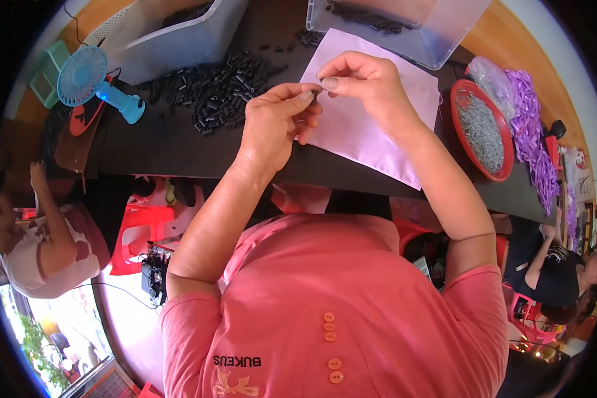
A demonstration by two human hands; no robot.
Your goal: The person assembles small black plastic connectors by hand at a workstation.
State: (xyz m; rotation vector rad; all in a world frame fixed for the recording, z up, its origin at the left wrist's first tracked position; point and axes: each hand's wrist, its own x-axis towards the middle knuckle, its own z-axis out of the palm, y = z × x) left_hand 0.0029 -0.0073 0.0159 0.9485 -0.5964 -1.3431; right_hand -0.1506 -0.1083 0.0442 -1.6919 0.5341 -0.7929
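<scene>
My left hand (272,123) is raised over the edge of a pink cloth (371,149), thumb and fingers closed on a small black plastic piece (314,97). Fingers cover most of that piece. Against it, the fingertips of my right hand (375,83) are pinched together; whatever they grip is too small to make out. Just left of my left hand, a loose heap of short black plastic pieces (225,93) lies on the dark table (152,149).
Two clear plastic bins (172,50) (438,46) with black pieces stand at the back. A red bowl (509,142) of small silvery metal parts sits right, beside purple ribbons (527,113). A blue fan (119,99) stands left. Other people sit at both sides.
</scene>
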